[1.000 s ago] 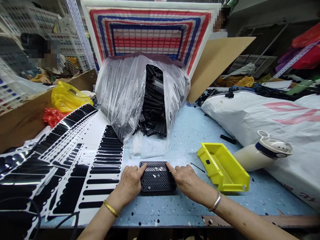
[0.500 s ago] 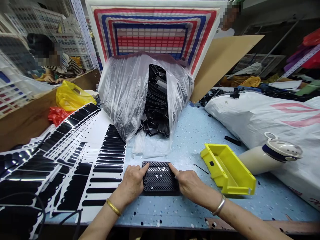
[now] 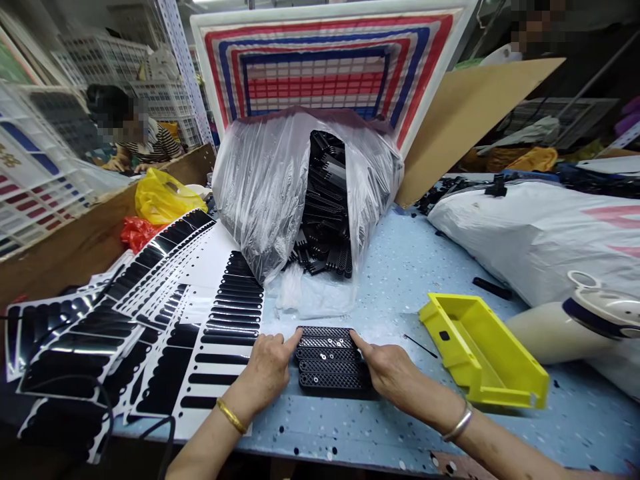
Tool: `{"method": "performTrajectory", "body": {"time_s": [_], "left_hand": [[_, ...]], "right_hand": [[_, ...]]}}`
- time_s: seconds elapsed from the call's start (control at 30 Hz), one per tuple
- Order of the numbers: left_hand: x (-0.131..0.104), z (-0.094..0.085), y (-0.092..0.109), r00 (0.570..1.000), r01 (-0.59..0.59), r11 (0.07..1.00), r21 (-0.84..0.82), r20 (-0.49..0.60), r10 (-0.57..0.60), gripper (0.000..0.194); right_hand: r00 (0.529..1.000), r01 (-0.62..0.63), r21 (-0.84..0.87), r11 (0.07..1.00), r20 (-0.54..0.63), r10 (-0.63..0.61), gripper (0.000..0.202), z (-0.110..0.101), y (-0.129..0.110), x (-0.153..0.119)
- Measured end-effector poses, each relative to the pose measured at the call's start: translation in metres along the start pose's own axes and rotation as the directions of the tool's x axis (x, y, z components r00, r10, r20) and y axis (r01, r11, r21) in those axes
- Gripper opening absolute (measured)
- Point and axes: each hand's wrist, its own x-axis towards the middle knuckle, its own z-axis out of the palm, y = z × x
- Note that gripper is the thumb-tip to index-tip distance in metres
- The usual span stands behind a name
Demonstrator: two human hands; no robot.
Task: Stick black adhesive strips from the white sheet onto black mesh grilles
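Note:
Several black plastic strips (image 3: pixel 330 368) with a diamond-pattern texture lie side by side on the blue table in front of me. Small white rings dot their tops. My left hand (image 3: pixel 270 367) is at their left ends, index finger on the upper left corner and the other fingers curled. At the right ends is my right hand (image 3: pixel 393 370), its index finger on the upper right corner and its other fingers folded in. Between them, the two hands grip the row of strips. The undersides of my fingers are hidden.
A plastic bag (image 3: pixel 260 193) of black parts stands behind, before a striped crate (image 3: pixel 330 20). Sheets of black stickers (image 3: pixel 235 300) lie left. On the right are a yellow bin (image 3: pixel 480 353), a thin black tie (image 3: pixel 420 345), a cream bottle (image 3: pixel 540 333) and a white sack (image 3: pixel 530 233).
The view has shifted, so most things appear farther right. Both hands keep their places at the ends of the strips; the strips look nearly unchanged.

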Motion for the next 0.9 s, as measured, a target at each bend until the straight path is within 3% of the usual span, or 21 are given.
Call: {"method": "performTrajectory", "body": {"time_s": [0.23,0.4,0.5,0.67,0.9], "left_hand": [[0.005,-0.014,0.0,0.989,0.066,0.992,-0.11,0.141,-0.05,0.07],[0.011,-0.025,0.007,0.996,0.046,0.984,-0.17,0.082,-0.032,0.06],[0.013,-0.029,0.022,0.997,-0.042,0.984,-0.176,0.053,0.052,0.059],[0.02,-0.04,0.043,0.986,-0.095,0.981,-0.167,0.121,0.116,0.062],[0.026,-0.045,0.046,0.968,-0.132,0.986,-0.105,0.202,0.151,0.06]], "right_hand": [[0.999,-0.034,0.109,0.993,0.022,0.032,0.067,-0.013,0.0,0.001],[0.991,-0.061,0.225,0.972,-0.099,0.085,0.052,-0.021,-0.002,-0.002],[0.993,0.018,0.173,0.985,-0.117,0.003,0.059,-0.016,-0.008,-0.005],[0.997,0.054,0.066,0.996,-0.067,-0.05,0.067,-0.011,-0.017,-0.004],[0.995,0.063,-0.104,0.993,0.082,-0.054,0.075,-0.029,-0.028,-0.006]]}}
